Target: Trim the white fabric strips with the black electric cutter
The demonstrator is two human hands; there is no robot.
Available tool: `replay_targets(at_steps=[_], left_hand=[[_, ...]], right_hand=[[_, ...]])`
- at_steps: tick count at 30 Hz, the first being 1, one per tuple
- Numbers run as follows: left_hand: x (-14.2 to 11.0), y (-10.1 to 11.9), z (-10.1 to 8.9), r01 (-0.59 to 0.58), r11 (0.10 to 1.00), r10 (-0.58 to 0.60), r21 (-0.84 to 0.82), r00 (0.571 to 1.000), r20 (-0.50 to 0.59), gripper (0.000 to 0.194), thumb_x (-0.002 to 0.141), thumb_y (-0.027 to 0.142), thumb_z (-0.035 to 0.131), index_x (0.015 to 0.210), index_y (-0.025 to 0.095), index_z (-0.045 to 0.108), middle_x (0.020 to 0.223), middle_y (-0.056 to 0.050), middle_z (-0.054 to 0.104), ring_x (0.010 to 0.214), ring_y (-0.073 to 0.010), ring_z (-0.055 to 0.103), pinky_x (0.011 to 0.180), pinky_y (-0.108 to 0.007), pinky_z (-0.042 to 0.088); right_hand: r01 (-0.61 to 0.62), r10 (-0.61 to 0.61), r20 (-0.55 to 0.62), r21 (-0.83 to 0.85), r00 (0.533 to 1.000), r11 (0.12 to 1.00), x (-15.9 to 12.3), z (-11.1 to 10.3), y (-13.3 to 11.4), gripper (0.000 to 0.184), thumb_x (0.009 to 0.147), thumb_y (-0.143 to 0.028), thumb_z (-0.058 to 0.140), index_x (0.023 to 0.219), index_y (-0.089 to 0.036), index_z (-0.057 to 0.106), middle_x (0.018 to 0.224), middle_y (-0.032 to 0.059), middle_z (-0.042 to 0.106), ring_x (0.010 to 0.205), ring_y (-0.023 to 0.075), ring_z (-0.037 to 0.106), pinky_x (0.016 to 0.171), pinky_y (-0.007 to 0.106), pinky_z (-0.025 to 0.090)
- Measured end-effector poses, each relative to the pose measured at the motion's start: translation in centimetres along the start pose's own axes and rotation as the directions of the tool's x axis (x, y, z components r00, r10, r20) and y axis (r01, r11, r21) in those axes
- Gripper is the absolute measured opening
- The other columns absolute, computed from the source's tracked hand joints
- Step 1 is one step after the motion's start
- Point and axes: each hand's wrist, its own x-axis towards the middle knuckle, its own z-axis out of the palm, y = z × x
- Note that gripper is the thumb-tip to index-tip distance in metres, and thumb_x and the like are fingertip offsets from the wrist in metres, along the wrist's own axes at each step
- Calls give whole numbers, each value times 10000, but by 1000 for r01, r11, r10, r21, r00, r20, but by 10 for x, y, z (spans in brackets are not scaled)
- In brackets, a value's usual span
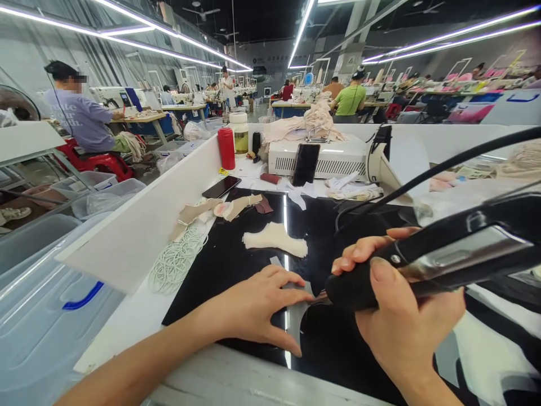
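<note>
My right hand (397, 310) is wrapped round a black handheld tool (448, 254) with a metal strip along its body. Its thin tip points left, close to the fingertips of my left hand (257, 299). That left hand rests with its fingers spread on a thin, translucent grey piece (298, 316), which lies on a glossy black board (220, 282). My fingers and the tool hide parts of the piece and the tip. Just beyond lies a small stack of cream fabric pieces (274, 239).
Left on the table are pale green elastic loops (180, 262) and beige scraps (239, 207). Two phones, a red bottle (226, 148) and a white machine (323, 158) stand or lie behind. A black cable (456, 160) arches at right. White pieces (486, 344) lie lower right; people sit beyond.
</note>
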Motion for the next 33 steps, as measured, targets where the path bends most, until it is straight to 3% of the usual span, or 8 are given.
replay_targets(at_steps=[8, 14, 20, 33], left_hand=[[2, 0, 2, -69, 998, 69, -1, 997, -40, 768, 918, 560, 967, 1568, 237, 716, 1617, -179, 639, 1520, -426, 551, 1289, -586, 484], [4, 1, 4, -87, 996, 88, 21, 995, -52, 747, 903, 504, 992, 1537, 213, 728, 1627, -184, 641, 1531, -420, 545, 1293, -570, 492], [5, 2, 4, -89, 995, 91, 37, 995, -39, 735, 924, 477, 979, 1555, 213, 712, 1651, -164, 635, 1547, -408, 538, 1314, -556, 466], [9, 8, -2, -70, 996, 71, 62, 997, -12, 747, 910, 437, 990, 1559, 183, 719, 1665, -179, 629, 1548, -407, 543, 1329, -552, 448]], right_hand=[[-40, 42, -22, 57, 999, 998, -1, 11, -15, 430, 714, -346, 1001, 1037, -275, 727, 702, -62, 721, 567, 178, 649, 501, 315, 621], [-95, 95, -64, 7, 993, 995, -5, 13, -19, 443, 657, -332, 984, 1008, -283, 718, 683, -64, 703, 583, 187, 624, 491, 320, 611], [-188, 192, -71, 55, 979, 981, -10, 6, -27, 589, 554, -456, 1106, 984, -301, 734, 681, -74, 656, 594, 184, 597, 502, 323, 638], [-218, 223, -59, 72, 973, 973, -24, 3, -30, 602, 558, -477, 1118, 1010, -319, 754, 669, -79, 643, 573, 188, 574, 521, 343, 672]])
